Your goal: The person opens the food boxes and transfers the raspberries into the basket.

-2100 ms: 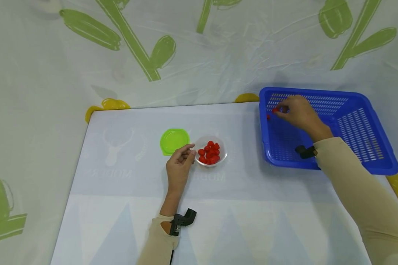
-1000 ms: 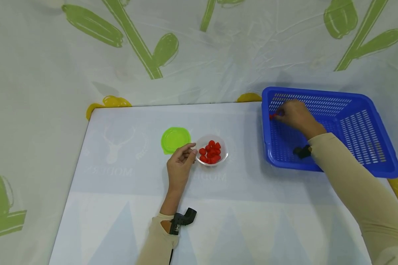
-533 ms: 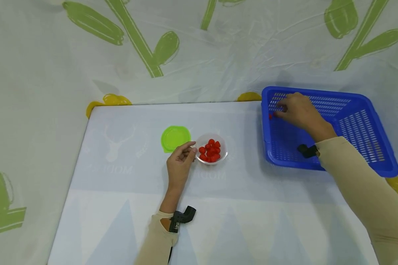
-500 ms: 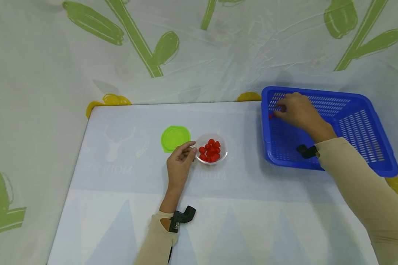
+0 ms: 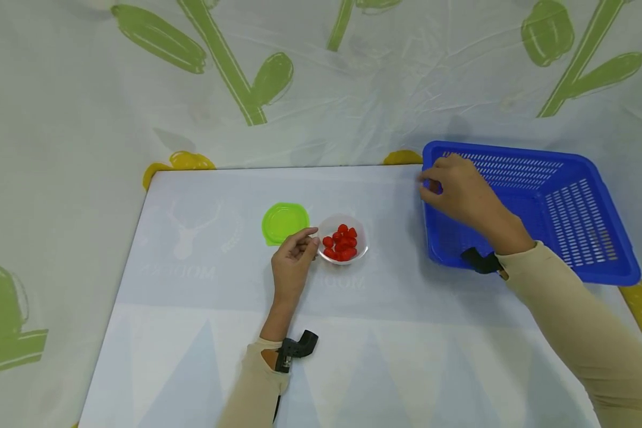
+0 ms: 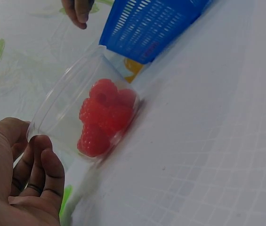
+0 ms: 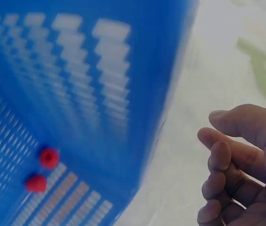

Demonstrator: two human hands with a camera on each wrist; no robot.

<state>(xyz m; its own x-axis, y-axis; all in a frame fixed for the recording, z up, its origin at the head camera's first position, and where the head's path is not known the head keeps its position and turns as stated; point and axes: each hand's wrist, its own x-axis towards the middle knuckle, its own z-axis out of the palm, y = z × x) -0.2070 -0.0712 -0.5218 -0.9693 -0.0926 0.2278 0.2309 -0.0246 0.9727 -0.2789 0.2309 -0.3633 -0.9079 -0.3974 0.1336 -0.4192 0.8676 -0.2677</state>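
My left hand (image 5: pixel 291 264) holds the rim of a clear plastic cup (image 6: pixel 60 115) between thumb and fingertips; the cup stands upright on the table. Several red raspberries (image 5: pixel 343 244) lie in it. At the left rim of a blue plastic basket (image 5: pixel 535 273), my right hand (image 5: pixel 455 187) hovers with fingers loosely bent. Nothing shows between its thumb and fingers in the right wrist view. Two more raspberries (image 7: pixel 48 158) lie inside the basket there, in a corner. A bright green lid (image 5: pixel 283 222) lies flat, just left of the cup and beyond my left fingers.
The table (image 5: pixel 374 368) has a white cover with pale blue triangles. Its back edge meets a white sheet (image 5: pixel 353 107) printed with green stems and yellow shapes. The basket stands at the back right, its slotted walls rising well above the table.
My right hand, which held a raspberry over the basket 2.1 seconds ago, dipped in and let it go. It has since come out leftward over the rim. My left hand stays at the cup.
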